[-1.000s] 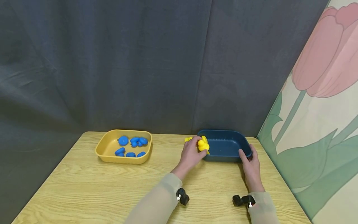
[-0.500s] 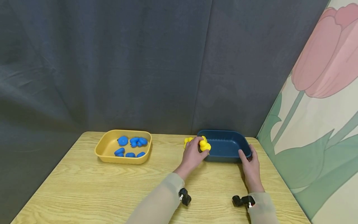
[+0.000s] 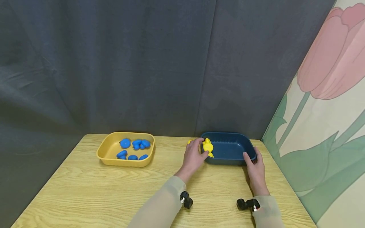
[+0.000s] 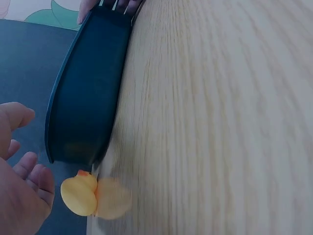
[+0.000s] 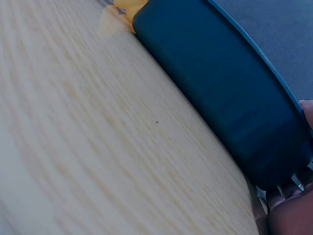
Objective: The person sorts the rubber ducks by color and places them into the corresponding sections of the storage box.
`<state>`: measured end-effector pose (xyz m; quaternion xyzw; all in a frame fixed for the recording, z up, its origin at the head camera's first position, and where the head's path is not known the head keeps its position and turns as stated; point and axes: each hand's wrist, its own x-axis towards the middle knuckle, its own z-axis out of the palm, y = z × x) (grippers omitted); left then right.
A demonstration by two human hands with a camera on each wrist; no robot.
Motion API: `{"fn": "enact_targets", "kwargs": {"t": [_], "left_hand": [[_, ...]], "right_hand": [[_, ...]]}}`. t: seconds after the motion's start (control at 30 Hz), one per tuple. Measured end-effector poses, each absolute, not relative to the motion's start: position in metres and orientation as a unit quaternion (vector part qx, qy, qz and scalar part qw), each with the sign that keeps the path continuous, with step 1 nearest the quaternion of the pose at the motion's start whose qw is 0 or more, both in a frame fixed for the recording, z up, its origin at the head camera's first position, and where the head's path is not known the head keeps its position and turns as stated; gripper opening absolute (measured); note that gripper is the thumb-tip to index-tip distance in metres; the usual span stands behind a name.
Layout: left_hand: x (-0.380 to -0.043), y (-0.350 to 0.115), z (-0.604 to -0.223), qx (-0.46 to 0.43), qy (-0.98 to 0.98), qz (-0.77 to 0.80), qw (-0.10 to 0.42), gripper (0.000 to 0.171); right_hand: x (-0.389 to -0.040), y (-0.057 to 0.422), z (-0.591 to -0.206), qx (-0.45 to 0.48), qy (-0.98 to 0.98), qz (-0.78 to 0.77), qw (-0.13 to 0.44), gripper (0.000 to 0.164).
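Observation:
In the head view, my left hand (image 3: 194,156) hovers at the left end of a dark blue tray (image 3: 228,161), fingers and thumb apart and holding nothing. Just inside that end lie yellow rubber ducks (image 3: 208,147), one showing its round underside. Another yellow duck (image 4: 79,195) stands on the table outside the tray, near my left fingers in the left wrist view; my hand mostly covers it from the head camera. My right hand (image 3: 255,172) grips the tray's right end, thumb at the rim and fingers round the outer wall (image 5: 225,88).
A yellow tray (image 3: 114,162) holding several small blue duck-like toys (image 3: 124,143) sits at the back left of the wooden table (image 3: 114,193). Dark curtain (image 3: 142,69) hangs behind the table's back edge. A flower-patterned wall (image 3: 322,164) borders the right side.
The yellow duck pinched in my left hand has been let go into the dark blue tray. My left hand has drawn slightly left. My right hand stays on the tray.

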<state>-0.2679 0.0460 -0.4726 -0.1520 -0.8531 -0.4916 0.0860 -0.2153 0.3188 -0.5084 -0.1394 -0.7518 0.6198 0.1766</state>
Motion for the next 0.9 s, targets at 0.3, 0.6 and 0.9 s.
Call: {"fn": "enact_targets", "kwargs": {"t": [0.3, 0.6, 0.9], "left_hand": [[-0.278, 0.027, -0.479, -0.130, -0.860, -0.483, 0.097, 0.057], [-0.285, 0.013, -0.487, -0.124, -0.867, -0.470, 0.108, 0.055], [-0.288, 0.011, -0.496, -0.121, -0.863, -0.481, 0.097, 0.059]], "right_hand": [[-0.217, 0.319, -0.509, -0.135, -0.749, 0.623, 0.180, 0.086], [-0.217, 0.319, -0.510, -0.139, -0.749, 0.622, 0.179, 0.086], [-0.218, 0.321, -0.511, -0.140, -0.749, 0.624, 0.174, 0.086]]}}
